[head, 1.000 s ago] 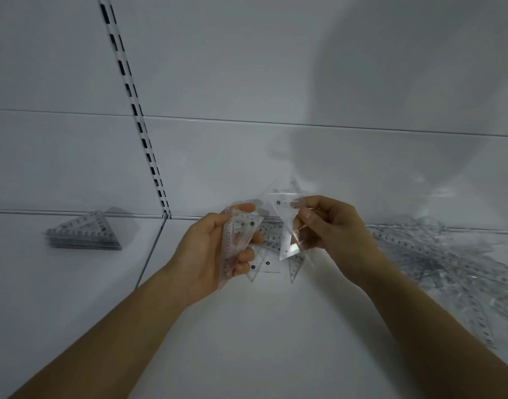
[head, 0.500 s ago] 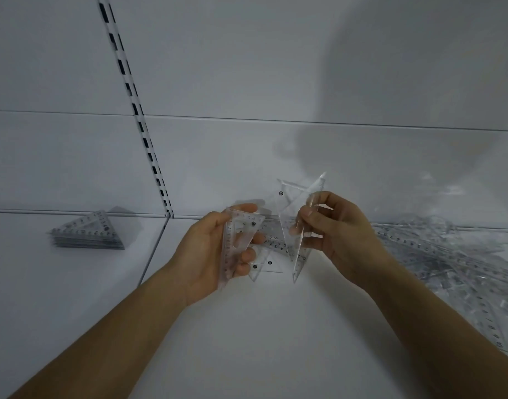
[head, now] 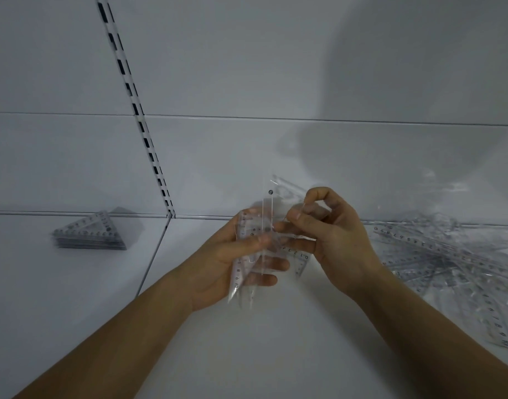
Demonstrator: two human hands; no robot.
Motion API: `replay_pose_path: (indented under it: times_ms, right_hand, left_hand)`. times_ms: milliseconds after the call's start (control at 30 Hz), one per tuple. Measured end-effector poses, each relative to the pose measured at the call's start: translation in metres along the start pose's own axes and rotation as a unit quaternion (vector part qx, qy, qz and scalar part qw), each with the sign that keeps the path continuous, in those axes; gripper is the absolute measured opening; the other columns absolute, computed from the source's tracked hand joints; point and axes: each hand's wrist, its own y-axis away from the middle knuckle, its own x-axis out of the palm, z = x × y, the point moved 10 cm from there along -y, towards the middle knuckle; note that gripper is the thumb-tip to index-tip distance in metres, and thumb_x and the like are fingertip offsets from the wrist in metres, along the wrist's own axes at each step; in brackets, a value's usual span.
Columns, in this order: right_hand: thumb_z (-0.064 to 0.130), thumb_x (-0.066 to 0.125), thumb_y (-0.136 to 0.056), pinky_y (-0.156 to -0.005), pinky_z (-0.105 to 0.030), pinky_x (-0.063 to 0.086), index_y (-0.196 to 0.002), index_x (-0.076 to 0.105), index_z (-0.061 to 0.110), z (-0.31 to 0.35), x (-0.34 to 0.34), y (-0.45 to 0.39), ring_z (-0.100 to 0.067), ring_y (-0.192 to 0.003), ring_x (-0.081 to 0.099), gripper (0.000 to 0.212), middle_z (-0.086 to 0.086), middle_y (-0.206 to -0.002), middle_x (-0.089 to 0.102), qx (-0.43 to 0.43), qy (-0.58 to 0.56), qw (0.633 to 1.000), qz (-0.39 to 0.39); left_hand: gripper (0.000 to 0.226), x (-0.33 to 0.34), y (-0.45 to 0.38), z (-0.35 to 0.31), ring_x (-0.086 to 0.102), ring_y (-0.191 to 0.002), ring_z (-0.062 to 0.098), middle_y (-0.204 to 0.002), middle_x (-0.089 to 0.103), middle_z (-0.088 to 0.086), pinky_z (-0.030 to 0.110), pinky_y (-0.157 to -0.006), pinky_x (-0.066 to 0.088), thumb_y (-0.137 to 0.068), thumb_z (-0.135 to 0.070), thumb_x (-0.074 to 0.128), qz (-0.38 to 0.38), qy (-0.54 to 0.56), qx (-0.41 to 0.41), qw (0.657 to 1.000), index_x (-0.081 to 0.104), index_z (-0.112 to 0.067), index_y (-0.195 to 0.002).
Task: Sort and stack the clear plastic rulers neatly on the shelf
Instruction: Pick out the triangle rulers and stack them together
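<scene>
My left hand (head: 232, 266) grips a small bunch of clear triangular rulers (head: 244, 254), held upright above the white shelf (head: 247, 341). My right hand (head: 330, 237) pinches another clear triangular ruler (head: 287, 197) by its edge and presses it against the bunch. A neat stack of triangular rulers (head: 90, 234) lies far left on the shelf. A loose heap of clear rulers (head: 448, 254) spreads on the right. The held rulers overlap, so their exact number is unclear.
A slotted black-and-white upright rail (head: 140, 116) runs down the back wall to the shelf seam. The white back panel (head: 275, 154) rises right behind my hands. A seam in the shelf (head: 152, 260) runs between the left stack and my hands.
My right hand has brought its triangular ruler leftward onto the bunch in my left hand. The two hands now touch. The view has shifted slightly.
</scene>
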Motion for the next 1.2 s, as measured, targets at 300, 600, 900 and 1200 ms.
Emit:
replay_pose_path:
  times_ms: [300, 600, 900, 1200]
  right_hand:
    - [0.0, 0.065, -0.094, -0.053, -0.029, 0.047, -0.095, 0.059, 0.008, 0.013, -0.02, -0.009, -0.024, -0.06, 0.066, 0.01, -0.001, -0.069, 0.061, -0.027, 0.126, 0.991, -0.034]
    - [0.021, 0.057, -0.102, -0.044, -0.022, 0.028, -0.109, 0.075, 0.017, 0.017, -0.032, -0.01, -0.01, -0.046, 0.033, 0.02, -0.003, -0.086, 0.07, 0.006, 0.181, 0.983, -0.031]
    - [0.003, 0.075, -0.086, -0.042, -0.022, 0.028, -0.082, 0.071, -0.003, 0.006, -0.025, -0.003, -0.013, -0.038, 0.034, 0.009, -0.017, -0.072, 0.071, 0.045, 0.187, 0.98, -0.056]
    - [0.013, 0.048, -0.094, -0.039, -0.023, 0.026, -0.09, 0.068, 0.004, 0.011, -0.03, 0.0, -0.014, -0.048, 0.032, 0.022, -0.01, -0.081, 0.056, 0.09, -0.032, 0.991, -0.092]
  left_hand:
    - [0.036, -0.016, 0.0, -0.009, 0.035, -0.048, 0.008, -0.082, 0.055, 0.008, 0.02, -0.044, 0.026, -0.095, -0.005, 0.057, -0.061, 0.042, 0.052, 0.996, 0.056, -0.02, -0.128]
    - [0.035, -0.015, 0.011, -0.035, 0.03, -0.051, 0.02, -0.078, 0.054, 0.003, 0.026, -0.049, 0.034, -0.099, 0.0, 0.057, -0.114, -0.267, 0.19, 0.938, 0.055, -0.026, -0.122]
    - [0.059, -0.007, 0.015, -0.037, 0.051, -0.057, 0.004, -0.099, 0.06, -0.01, 0.02, -0.055, 0.044, -0.072, -0.045, 0.081, -0.125, -0.428, 0.178, 0.877, 0.05, -0.049, -0.122]
    - [0.045, -0.01, 0.015, -0.034, 0.047, -0.056, 0.025, -0.097, 0.064, 0.012, 0.031, -0.055, 0.045, -0.103, -0.038, 0.048, -0.145, -0.339, 0.19, 0.91, 0.035, -0.049, -0.144]
